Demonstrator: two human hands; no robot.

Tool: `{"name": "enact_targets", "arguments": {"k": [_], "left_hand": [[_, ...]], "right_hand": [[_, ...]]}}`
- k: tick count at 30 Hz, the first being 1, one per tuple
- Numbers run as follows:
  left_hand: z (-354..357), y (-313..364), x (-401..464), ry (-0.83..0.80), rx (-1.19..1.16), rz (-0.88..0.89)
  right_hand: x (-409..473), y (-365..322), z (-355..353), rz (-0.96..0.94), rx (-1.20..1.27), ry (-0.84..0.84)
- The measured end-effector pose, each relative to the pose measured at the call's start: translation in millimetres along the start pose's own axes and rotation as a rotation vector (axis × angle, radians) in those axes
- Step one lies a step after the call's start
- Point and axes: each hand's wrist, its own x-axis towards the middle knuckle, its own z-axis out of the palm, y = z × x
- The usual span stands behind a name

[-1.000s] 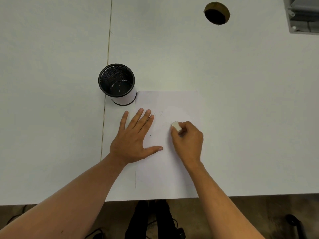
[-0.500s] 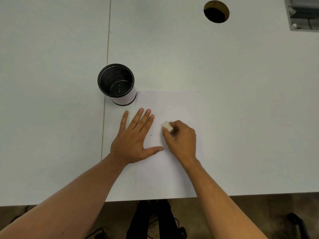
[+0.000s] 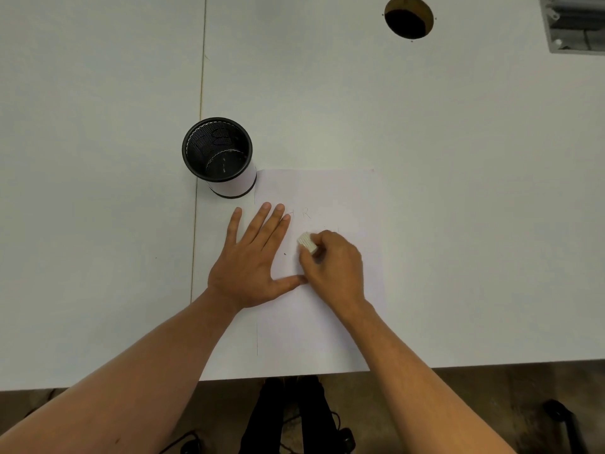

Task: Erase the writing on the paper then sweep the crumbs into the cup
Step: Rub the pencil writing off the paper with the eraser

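Both bare forearms enter from the near edge of the white table [image 3: 458,208]. Dark floor, cables and a dark shape underfoot show below that edge; too dim to identify.

Paper [image 3: 314,322] lies flat on the table, its near edge close to the table edge, long side running away from the person.

Left hand [image 3: 252,260]: palm down, fingers straight and spread, pressing across the paper's left edge, so little finger on the table and thumb on the sheet. Holds nothing.

Right hand [image 3: 334,267]: fingers curled, pinching a small white eraser [image 3: 307,242] whose ridged end sticks out toward the left. Eraser sits at mid-sheet, just right of the left hand's fingers. Cannot tell if it touches the paper.

Faint pencil letters [image 3: 302,213] remain just beyond the eraser, near the left fingertips; another faint trace shows past the right knuckles. One small dark speck [image 3: 284,254] lies on the paper between the hands.

Black mesh cup [image 3: 218,157] stands upright at the paper's far-left corner, touching or just beside it.

Farther: round cable hole [image 3: 409,16] in the table, grey metal fixture [image 3: 576,24] at far right
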Motion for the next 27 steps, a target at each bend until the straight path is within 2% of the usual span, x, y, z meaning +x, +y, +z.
{"name": "enact_targets", "arguments": {"k": [1,5,10,15,19,21,24,27], "left_hand": [[0.0,0.0,-0.2,-0.001,0.003,-0.005],[-0.1,0.8,-0.2,-0.012,0.006,-0.023],[-1.9,0.1,0.8,-0.025,-0.012,-0.015],[-0.6,-0.4,1.1,-0.009,-0.016,-0.020],[-1.8,1.3,-0.2,0.002,-0.039,-0.001],[-2.9,1.9,-0.3,-0.015,-0.021,-0.010],[-2.4,1.4,0.1,-0.035,0.001,-0.019],[-1.7,0.8,0.9,-0.045,-0.017,-0.012]], "right_hand": [[2.9,3.3,-3.3,0.017,0.000,-0.006],[13.4,13.0,-14.4,0.147,0.053,0.158],[-1.4,4.4,-7.0,0.018,0.015,-0.033],[10.6,12.4,-12.2,0.107,0.001,0.142],[-8.9,5.1,-2.6,-0.021,-0.053,-0.017],[-0.3,11.8,-10.0,0.013,-0.062,0.010],[10.7,15.0,-14.4,0.140,-0.032,0.143],[-5.6,0.1,-0.8,0.064,-0.035,0.072]]}}
